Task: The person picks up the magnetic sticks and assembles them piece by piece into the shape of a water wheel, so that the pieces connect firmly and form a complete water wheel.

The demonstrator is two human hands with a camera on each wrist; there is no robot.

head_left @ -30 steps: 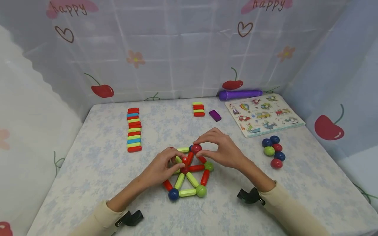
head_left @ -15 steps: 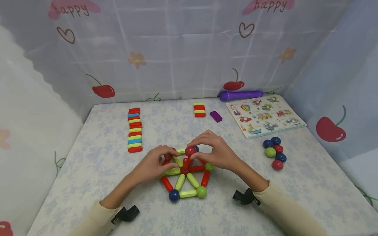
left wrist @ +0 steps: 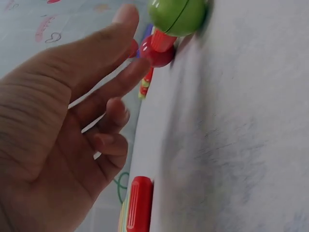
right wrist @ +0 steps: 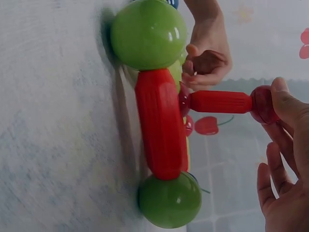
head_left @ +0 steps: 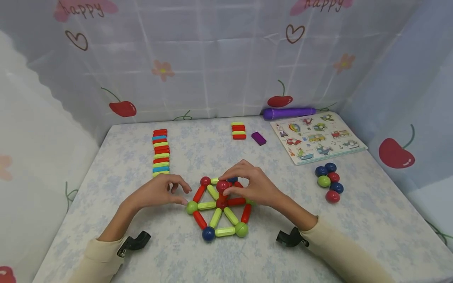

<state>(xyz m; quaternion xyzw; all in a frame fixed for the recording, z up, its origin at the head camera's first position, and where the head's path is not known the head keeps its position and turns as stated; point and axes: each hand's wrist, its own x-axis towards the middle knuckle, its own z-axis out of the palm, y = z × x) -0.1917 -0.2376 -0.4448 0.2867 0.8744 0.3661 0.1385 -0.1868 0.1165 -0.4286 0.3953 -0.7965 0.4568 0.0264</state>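
A flat wheel of red and light-green magnetic sticks (head_left: pixel 216 206) joined by balls lies on the table's middle. From its red hub rises a short red stick (right wrist: pixel 219 101). On top of that stick sits a red ball (head_left: pixel 222 185) (right wrist: pixel 263 104), and my right hand (head_left: pixel 226 185) pinches it between thumb and fingers. My left hand (head_left: pixel 177 192) hovers just left of the wheel with fingers relaxed and nothing in it. Its fingertips are close to the green ball (head_left: pixel 192 207) (left wrist: pixel 177 15) on the rim.
A long row of spare sticks (head_left: pixel 161 151) lies at the back left, a short stack (head_left: pixel 238 131) and a purple block (head_left: pixel 258 138) behind the wheel. A picture puzzle board (head_left: pixel 316 137), a purple cylinder (head_left: pixel 288 113) and several loose balls (head_left: pixel 328 181) are on the right. Curtains enclose the table.
My left hand has let go of the wheel and drawn back to the left. The right hand has kept the red ball and shifted slightly left, over the hub.
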